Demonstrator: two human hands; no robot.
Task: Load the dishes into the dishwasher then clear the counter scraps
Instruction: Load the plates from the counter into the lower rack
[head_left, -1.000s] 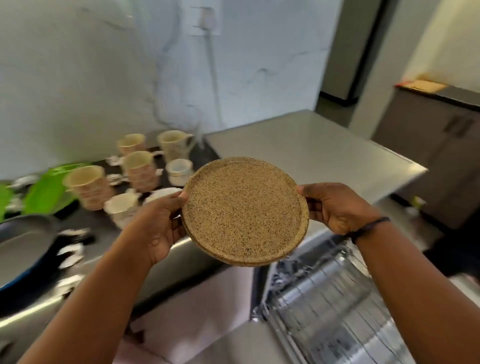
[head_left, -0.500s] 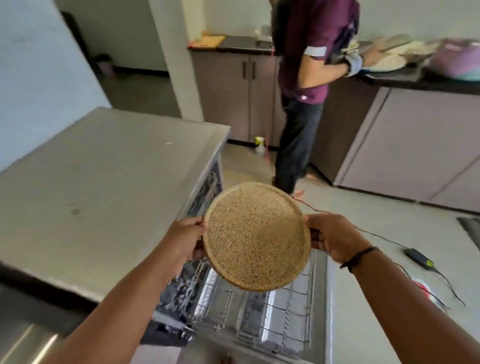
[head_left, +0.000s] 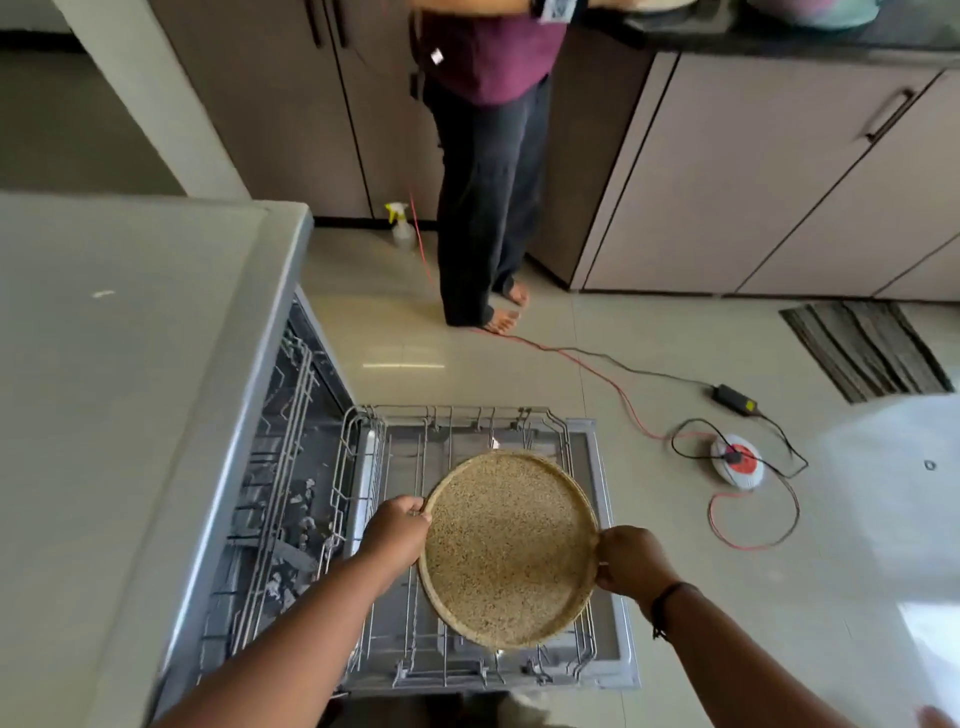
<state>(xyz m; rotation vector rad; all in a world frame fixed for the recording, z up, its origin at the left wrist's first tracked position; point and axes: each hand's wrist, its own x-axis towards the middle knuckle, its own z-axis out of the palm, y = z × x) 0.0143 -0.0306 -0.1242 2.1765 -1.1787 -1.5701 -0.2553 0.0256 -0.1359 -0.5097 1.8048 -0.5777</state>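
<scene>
Both hands grip unmarked speckled plate (head_left: 506, 548) above rack (head_left: 467, 431).

1. Both bare forearms reach forward and slightly inward from the bottom edge of the view, one on each side, with the hands level with each other.
2. The left hand (head_left: 396, 531) shows its back to the camera; its fingers are curled and pinch the left rim of a round, speckled tan plate (head_left: 509, 548), which is tilted.
3. The right hand (head_left: 631, 564) grips the opposite rim, knuckles up, thumb toward the near side.
4. A thin dark band (head_left: 665, 597) circles the right wrist.
5. The two hands are well apart, with the plate's full width between them.
</scene>
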